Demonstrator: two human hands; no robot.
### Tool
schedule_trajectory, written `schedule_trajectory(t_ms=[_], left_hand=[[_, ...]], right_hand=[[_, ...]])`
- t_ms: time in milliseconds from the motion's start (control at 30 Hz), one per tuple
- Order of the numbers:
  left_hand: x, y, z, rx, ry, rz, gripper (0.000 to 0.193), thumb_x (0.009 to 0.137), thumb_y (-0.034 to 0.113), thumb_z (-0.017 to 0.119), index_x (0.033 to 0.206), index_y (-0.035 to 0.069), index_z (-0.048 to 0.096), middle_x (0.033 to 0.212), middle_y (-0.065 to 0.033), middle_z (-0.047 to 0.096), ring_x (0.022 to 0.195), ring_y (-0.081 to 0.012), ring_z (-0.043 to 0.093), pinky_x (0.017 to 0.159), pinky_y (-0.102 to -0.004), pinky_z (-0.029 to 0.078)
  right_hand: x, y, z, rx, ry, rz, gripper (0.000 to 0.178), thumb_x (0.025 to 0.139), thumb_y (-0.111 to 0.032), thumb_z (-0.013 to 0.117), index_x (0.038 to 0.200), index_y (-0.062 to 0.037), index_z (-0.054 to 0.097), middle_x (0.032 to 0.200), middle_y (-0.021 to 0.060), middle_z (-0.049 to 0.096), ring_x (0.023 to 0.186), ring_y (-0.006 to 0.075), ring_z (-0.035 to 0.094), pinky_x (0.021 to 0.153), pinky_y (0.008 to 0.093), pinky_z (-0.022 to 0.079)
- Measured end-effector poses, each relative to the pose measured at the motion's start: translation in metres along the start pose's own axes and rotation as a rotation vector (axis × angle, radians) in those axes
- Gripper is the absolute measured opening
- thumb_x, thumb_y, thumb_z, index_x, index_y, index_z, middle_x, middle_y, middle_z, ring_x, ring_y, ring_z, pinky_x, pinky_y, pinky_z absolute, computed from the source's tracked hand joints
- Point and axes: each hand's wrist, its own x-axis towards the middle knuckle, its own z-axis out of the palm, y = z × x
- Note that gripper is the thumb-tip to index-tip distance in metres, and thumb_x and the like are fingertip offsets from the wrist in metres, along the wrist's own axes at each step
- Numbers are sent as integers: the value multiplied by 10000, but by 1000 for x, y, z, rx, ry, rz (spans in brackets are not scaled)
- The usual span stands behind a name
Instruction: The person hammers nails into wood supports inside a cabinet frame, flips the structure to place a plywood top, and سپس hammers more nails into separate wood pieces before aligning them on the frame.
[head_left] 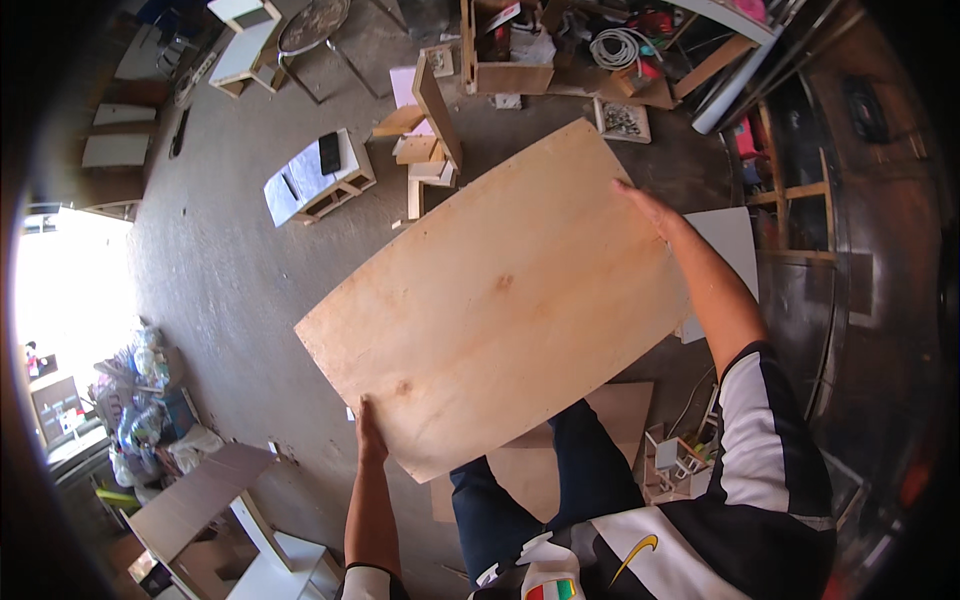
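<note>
A large rectangular plywood sheet (500,310) is held up in front of me, tilted so its right end lies farther away. My left hand (370,432) grips its lower left edge, with the thumb showing on the face. At the right end, my right hand (648,208) holds the short edge, its other fingers hidden behind the sheet. The wood is pale, with a couple of brown knots. Part of the floor and my legs are covered by it.
A low white-topped stool (310,178) carrying a black phone (329,153) stands beyond the sheet. Upright wooden boards (436,112) are beside it. Brown cardboard (620,415) lies under my legs. A wooden table (200,490) stands at lower left, and a cluttered wooden box (514,78) at the back.
</note>
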Motion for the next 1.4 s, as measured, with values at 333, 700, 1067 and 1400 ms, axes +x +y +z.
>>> schedule_trajectory(t_ms=[333, 700, 1067, 1400], left_hand=[[62, -74, 52, -40, 108, 52, 651, 1050, 472, 506, 1526, 47, 379, 1510, -112, 486, 1354, -251, 505, 1154, -398, 398], [75, -79, 63, -77, 126, 11, 638, 1051, 475, 502, 1521, 56, 401, 1499, -104, 500, 1349, -251, 507, 1147, -384, 402], [137, 43, 70, 1351, 835, 695, 939, 867, 576, 745, 1529, 31, 363, 1565, -242, 360, 1422, -391, 367, 1154, -529, 327], [207, 147, 107, 1176, 493, 148, 675, 802, 653, 778, 951, -5, 769, 820, -98, 696, 803, -201, 650, 777, -380, 524]], right_hand=[[160, -10, -31, -203, 208, -11, 918, 836, -681, 688, 1449, -18, 519, 1437, 156, 549, 1312, 248, 539, 1078, 404, 453], [243, -19, -22, -373, 329, -55, 797, 867, -614, 707, 1370, -6, 593, 1287, 113, 657, 1154, 220, 638, 966, 386, 525], [66, 111, 61, -449, 1436, -568, 952, 822, -562, 789, 1497, -13, 402, 1416, 199, 523, 1321, 405, 465, 1134, 509, 330], [58, 174, 83, 1197, 233, -339, 662, 1032, -523, 458, 1503, -58, 443, 1492, 112, 519, 1354, 295, 503, 1115, 465, 415]])
